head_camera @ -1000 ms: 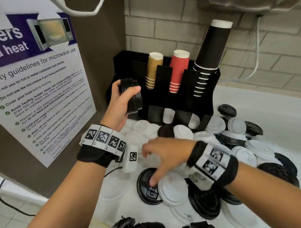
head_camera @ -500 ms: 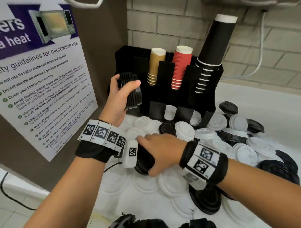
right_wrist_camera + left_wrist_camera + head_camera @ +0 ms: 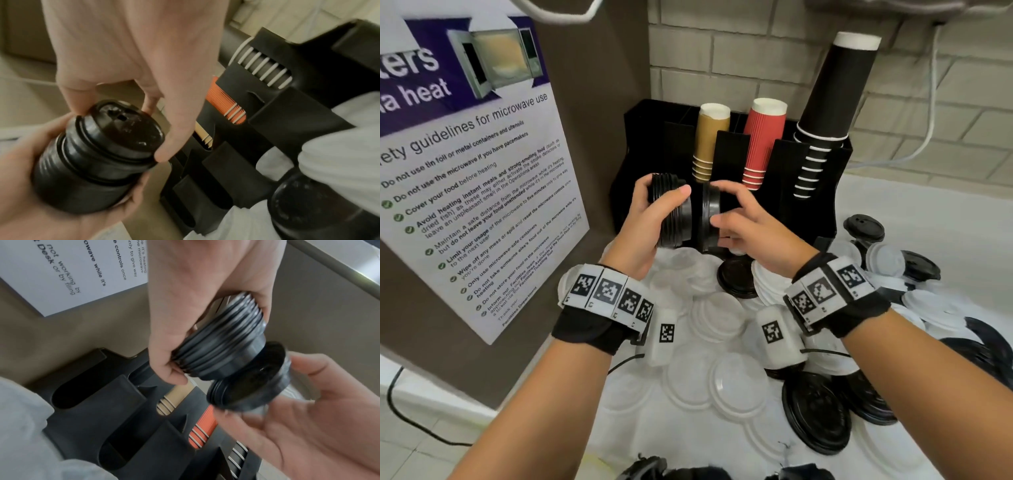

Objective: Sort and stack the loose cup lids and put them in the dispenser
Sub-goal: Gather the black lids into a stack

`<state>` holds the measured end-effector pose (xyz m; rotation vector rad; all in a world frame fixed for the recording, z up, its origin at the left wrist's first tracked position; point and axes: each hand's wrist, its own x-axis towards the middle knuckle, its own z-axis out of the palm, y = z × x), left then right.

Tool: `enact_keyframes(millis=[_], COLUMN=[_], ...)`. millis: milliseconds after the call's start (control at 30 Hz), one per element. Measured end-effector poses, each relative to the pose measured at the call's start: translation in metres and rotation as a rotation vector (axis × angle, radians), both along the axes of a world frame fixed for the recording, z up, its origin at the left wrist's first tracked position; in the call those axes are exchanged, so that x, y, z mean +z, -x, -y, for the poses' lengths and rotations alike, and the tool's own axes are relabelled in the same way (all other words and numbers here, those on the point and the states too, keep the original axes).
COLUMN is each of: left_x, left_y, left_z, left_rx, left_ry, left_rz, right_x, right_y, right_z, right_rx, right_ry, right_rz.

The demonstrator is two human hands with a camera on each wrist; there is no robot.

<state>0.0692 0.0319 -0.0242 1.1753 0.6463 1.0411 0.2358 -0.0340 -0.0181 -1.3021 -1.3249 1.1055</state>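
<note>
My left hand [image 3: 654, 219] grips a stack of black lids [image 3: 671, 212] held sideways in front of the black dispenser [image 3: 822, 192]. My right hand [image 3: 736, 222] pinches a single black lid [image 3: 710, 219] by its rim, just right of the stack's open end. In the left wrist view the black lid [image 3: 251, 381] sits tilted against the end of the stack of black lids [image 3: 222, 340]. In the right wrist view the black lid [image 3: 121, 129] caps the stack [image 3: 82, 175]. Loose white lids [image 3: 719, 315] and black lids [image 3: 815, 411] cover the counter below.
The dispenser holds gold cups [image 3: 709, 144], red cups [image 3: 763, 144] and tall black cups [image 3: 832, 102]. A microwave poster [image 3: 465, 171] hangs on the brown wall at left. A white cable [image 3: 924, 130] runs down the tiled back wall.
My right hand has lifted a black lid off the counter and brought it up to the end of the stack in my left hand. The left hand stayed near the dispenser.
</note>
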Motion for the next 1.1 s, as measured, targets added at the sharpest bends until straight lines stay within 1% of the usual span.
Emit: enact_keyframes(millis=[33,67,200,267,400,533,633,700,767,800,833,900,933,967,1033,1100], left_x=[-0.001,-0.001,-0.001,0.0,0.003,0.002,0.001,0.0,0.001,0.001,0.001,0.002,0.003,0.004,0.005,0.006], left_y=[-0.001,-0.002,-0.004,-0.006,-0.012,-0.018,-0.018,-0.019,-0.019,-0.018,-0.017,-0.014,-0.013,-0.011,-0.01,-0.01], left_z=[0.002,0.004,0.01,0.012,0.016,0.017,0.016,0.015,0.013,0.011,0.009,0.005,0.004,0.003,0.003,0.004], left_rx=[-0.034,-0.072,-0.209,-0.243,-0.234,-0.199,-0.2,-0.176,-0.121,-0.09,-0.063,-0.038,-0.036,-0.037,-0.041,-0.046], left_ry=[0.008,0.015,0.038,0.042,0.059,0.057,0.054,0.041,0.031,0.03,0.029,0.019,0.016,0.017,0.019,0.019], left_rz=[-0.01,-0.019,-0.047,-0.041,0.015,0.029,0.031,0.021,0.025,0.033,0.042,0.054,0.056,0.056,0.054,0.054], right_x=[0.001,0.001,0.007,0.01,0.009,0.008,0.01,0.011,0.011,0.008,0.006,-0.002,-0.006,-0.011,-0.02,-0.03], right_y=[0.0,0.001,-0.005,-0.006,-0.006,-0.004,-0.004,-0.006,-0.011,-0.015,-0.019,-0.027,-0.028,-0.027,-0.024,-0.02], right_z=[0.002,0.004,0.01,0.011,0.013,0.014,0.015,0.014,0.008,0.004,0.0,-0.01,-0.014,-0.018,-0.027,-0.033], right_rx=[0.019,0.041,0.098,0.111,0.083,0.041,0.051,0.078,0.072,0.068,0.089,0.208,0.275,0.332,0.427,0.483], right_ry=[-0.01,-0.025,-0.098,-0.117,-0.167,-0.187,-0.193,-0.16,-0.038,0.044,0.117,0.221,0.272,0.327,0.415,0.44], right_rz=[-0.068,-0.089,-0.016,-0.016,0.0,0.01,0.039,0.061,0.118,0.2,0.359,0.839,1.051,1.219,1.477,1.656])
